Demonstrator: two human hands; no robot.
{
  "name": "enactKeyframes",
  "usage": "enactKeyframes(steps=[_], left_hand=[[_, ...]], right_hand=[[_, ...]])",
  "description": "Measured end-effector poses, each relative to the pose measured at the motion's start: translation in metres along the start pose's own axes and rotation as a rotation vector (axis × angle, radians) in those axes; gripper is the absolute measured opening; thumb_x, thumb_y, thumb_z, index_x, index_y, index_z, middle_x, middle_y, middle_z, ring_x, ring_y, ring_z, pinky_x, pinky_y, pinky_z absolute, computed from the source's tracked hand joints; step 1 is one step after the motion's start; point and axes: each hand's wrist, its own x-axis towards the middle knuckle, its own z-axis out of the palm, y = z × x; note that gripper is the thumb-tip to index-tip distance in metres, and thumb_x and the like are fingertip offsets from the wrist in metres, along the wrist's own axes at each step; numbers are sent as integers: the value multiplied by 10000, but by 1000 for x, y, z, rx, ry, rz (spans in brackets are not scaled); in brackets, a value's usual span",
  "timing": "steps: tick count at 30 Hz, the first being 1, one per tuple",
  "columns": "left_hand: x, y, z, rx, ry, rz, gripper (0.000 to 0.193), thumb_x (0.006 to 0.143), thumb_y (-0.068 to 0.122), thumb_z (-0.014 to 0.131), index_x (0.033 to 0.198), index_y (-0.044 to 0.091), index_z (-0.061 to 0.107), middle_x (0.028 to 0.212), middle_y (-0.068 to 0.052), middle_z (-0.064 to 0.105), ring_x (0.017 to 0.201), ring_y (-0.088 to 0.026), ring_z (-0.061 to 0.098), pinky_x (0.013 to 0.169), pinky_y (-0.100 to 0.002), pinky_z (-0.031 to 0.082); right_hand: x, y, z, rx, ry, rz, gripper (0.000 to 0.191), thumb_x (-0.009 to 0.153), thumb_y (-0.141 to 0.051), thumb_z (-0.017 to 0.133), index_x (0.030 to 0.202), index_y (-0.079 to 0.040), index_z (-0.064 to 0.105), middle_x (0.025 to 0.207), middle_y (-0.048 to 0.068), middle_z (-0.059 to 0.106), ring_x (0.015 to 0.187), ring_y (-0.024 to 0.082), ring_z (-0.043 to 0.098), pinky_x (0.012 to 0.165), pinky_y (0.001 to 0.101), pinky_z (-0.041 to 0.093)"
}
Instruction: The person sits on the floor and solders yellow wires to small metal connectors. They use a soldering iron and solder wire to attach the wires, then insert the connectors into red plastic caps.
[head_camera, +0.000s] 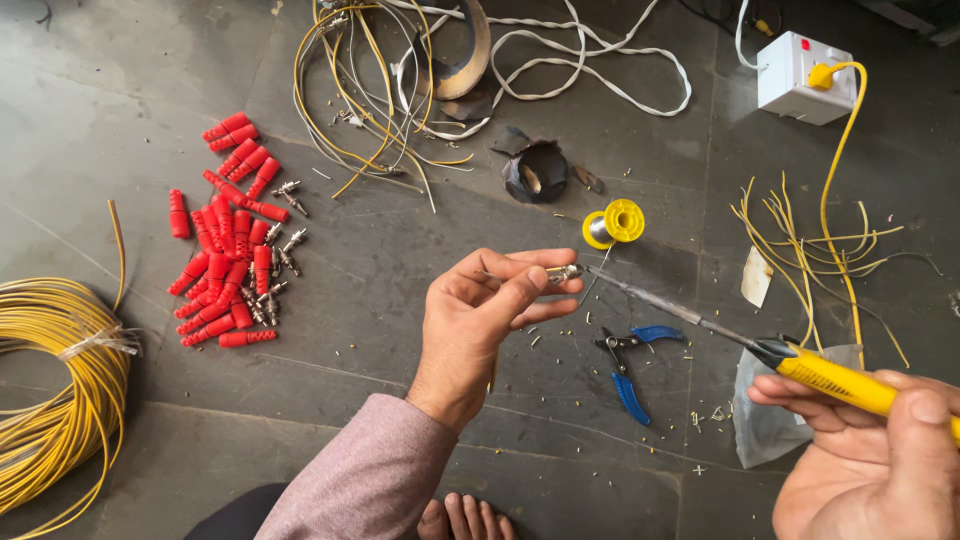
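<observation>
Left arm's in a dusty mauve long sleeve (370, 470), cuff loose at the wrist. Right hand (870, 450) is bare, no sleeve showing. Bare toes (465, 518) just beside the sleeve.

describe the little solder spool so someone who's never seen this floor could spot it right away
Start at the white socket box at the top right of the grey floor, then look left and down, past the black tape roll. The solder spool lies just above the left hand. It is the only small yellow reel with silver wire wound around it.
</observation>
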Motion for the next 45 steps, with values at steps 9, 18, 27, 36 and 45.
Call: enactKeyframes(steps=[9,18,27,36,45], left_hand=[[0,-1,-1,-4,-8,7,91,985,1,618,896,-9,611,1213,-278,720,1014,-325,759,894,-459,662],[1,-1,0,-1,-4,15,88,985,-1,618,898,-14,614,1211,-277,721,1005,-321,759,898,-454,660],[1,-1,0,5,1,14,79,982,-4,613,904,-17,613,1203,-281,723,1002,-327,761,895,-455,663],[2,-2,0,3,-1,16,89,984,-7,613,896,-16,605,1200,-278,724,1002,-329,763,891,-454,663],[2,-2,0,0,-5,21,87,984,-8,614,898,-18,607,1199,-278,723,996,-326,761,891,-455,665]], right_hand=[[-7,-13,20,-35,-54,-161,201,1257,-140,432,1187,40,489,971,238,589,861,416,711,869,524,595],[-11,-13,23,-6,-78,-170,212,1271,-138,443,1188,50,496,956,226,582,886,416,717,879,522,598],[-10,-14,24,-16,-87,-163,213,1266,-144,454,1183,48,497,958,221,584,892,413,719,884,524,598],[-11,-14,23,-26,-105,-190,226,1271,-163,461,1203,50,492,991,248,617,903,414,723,900,521,600],[-27,6,0,-46,-104,-274,192,1265,-168,504,1256,22,475,1036,210,562,937,379,699,949,504,576]])
